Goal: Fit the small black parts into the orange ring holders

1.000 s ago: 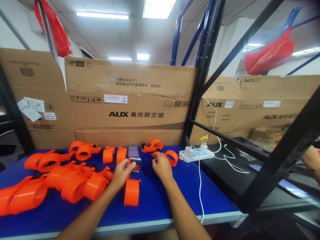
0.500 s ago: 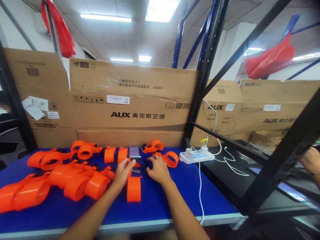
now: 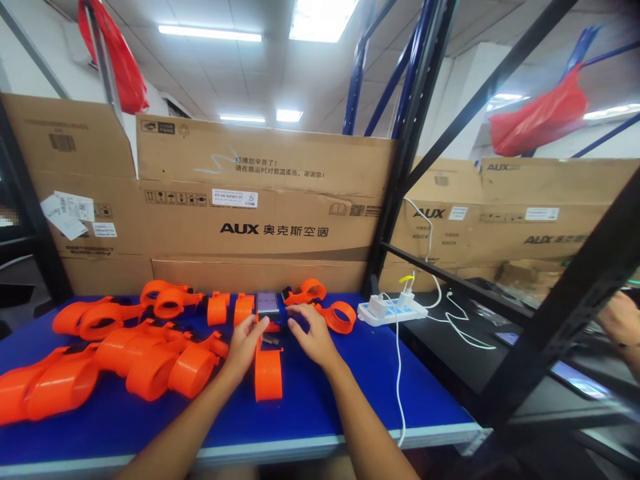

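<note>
My left hand (image 3: 245, 345) is closed with thumb and fingers on the upper arm of an orange plastic tape dispenser (image 3: 269, 375), whose round part hangs toward me over the blue table. Beside its fingertips lies a small grey metal-looking piece (image 3: 271, 339), partly covered. To the right, my right hand (image 3: 315, 335) has its fingers apart and curved, with nothing visible in them. A phone-like device with a lit screen (image 3: 268, 303) stands just beyond both hands. Another orange dispenser (image 3: 341, 318) rests right of my right hand.
Several orange dispensers (image 3: 150, 370) crowd the left of the blue table (image 3: 310, 417). A white power strip (image 3: 390, 309) with plugs and cables is at the right, beside a black rack post (image 3: 393, 200). Cardboard (image 3: 270, 200) walls the back. A co-worker's hand (image 3: 620, 320) shows far right.
My right hand has drawn slightly left toward the left hand, its fingers moving off the dark part behind it. My left hand stays on the dispenser.
</note>
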Available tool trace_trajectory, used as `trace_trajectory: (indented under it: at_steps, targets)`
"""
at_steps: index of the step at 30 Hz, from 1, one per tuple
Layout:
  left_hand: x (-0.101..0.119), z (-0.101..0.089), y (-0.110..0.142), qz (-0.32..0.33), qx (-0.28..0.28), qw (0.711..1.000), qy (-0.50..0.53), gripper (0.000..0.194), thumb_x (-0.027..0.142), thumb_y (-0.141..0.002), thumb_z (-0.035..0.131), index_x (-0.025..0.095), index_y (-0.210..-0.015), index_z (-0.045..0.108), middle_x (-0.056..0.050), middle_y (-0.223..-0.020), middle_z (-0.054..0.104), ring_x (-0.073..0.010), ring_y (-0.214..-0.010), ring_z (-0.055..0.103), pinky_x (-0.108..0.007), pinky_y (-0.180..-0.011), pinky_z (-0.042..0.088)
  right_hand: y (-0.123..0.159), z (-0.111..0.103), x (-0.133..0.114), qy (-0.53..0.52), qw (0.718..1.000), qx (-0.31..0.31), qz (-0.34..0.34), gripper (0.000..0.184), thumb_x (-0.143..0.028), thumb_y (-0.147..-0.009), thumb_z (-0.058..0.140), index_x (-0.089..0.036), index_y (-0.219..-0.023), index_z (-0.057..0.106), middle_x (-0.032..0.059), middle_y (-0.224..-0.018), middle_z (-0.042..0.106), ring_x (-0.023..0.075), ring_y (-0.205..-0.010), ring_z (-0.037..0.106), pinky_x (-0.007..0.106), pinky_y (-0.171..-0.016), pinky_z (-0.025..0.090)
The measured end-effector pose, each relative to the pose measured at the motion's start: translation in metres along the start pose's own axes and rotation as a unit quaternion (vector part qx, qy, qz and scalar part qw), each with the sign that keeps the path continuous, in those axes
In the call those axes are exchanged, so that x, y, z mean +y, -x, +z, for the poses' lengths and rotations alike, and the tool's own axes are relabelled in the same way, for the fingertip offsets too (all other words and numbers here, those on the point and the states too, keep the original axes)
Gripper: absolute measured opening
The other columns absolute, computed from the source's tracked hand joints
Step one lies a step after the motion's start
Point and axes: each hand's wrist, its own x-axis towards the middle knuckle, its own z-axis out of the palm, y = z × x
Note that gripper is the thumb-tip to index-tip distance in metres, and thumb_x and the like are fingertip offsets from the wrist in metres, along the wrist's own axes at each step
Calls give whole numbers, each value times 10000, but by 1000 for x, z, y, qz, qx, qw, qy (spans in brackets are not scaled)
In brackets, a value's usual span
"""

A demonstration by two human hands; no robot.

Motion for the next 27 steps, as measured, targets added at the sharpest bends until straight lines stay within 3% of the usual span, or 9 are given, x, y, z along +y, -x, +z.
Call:
trace_trajectory:
  at_steps: [3, 8, 11, 14, 19, 27]
  targets:
    - [2, 2, 0, 0, 5, 1000, 14, 424, 563, -749, 794, 168, -798, 651, 56, -598, 517, -100, -538, 448, -215, -530, 342, 1, 4, -3, -53, 997, -40, -45, 349, -346, -942, 627, -206, -1262, 640, 101, -1119, 716, 243, -997, 662, 388, -879, 528]
    - [4, 8, 4, 3, -43, 999, 26, 398, 529, -782, 782, 166, -918, 687, 31, -626, 584, -128, -563, 554, -229, -563, 433, 7, 15, -6, 0, 999, -21, -35, 343, -322, -949, 602, -178, -1256, 651, 102, -998, 734, 227, -869, 677, 349, -778, 540]
    - [1, 11, 7, -28, -51, 998, 30, 442, 567, -804, 745, 173, -990, 670, 27, -616, 602, -143, -498, 573, -248, -508, 449, 9, 19, -9, 33, 999, -14, -40, 349, -281, -938, 586, -163, -1261, 649, 102, -962, 733, 220, -822, 663, 334, -749, 527]
    - [-1, 12, 9, -49, -39, 998, 23, 458, 602, -800, 728, 172, -937, 651, 18, -596, 604, -154, -453, 578, -251, -448, 436, 10, 19, -13, 55, 997, -29, -44, 326, -265, -940, 572, -160, -1237, 657, 100, -945, 731, 216, -796, 645, 322, -732, 508]
    - [3, 11, 5, -24, -29, 999, 0, 428, 578, -764, 762, 179, -752, 606, 47, -526, 526, -116, -416, 503, -247, -457, 464, 8, 18, -15, 54, 995, -62, -63, 292, -238, -983, 509, -179, -1233, 648, 92, -975, 729, 208, -801, 625, 312, -747, 488]
    - [1, 8, 3, -40, -31, 999, 2, 414, 567, -776, 750, 165, -799, 656, 47, -539, 505, -100, -442, 466, -221, -441, 423, 7, 19, -16, 61, 992, -79, -80, 239, -212, -1008, 462, -172, -1124, 667, 76, -900, 715, 194, -743, 588, 299, -711, 452]
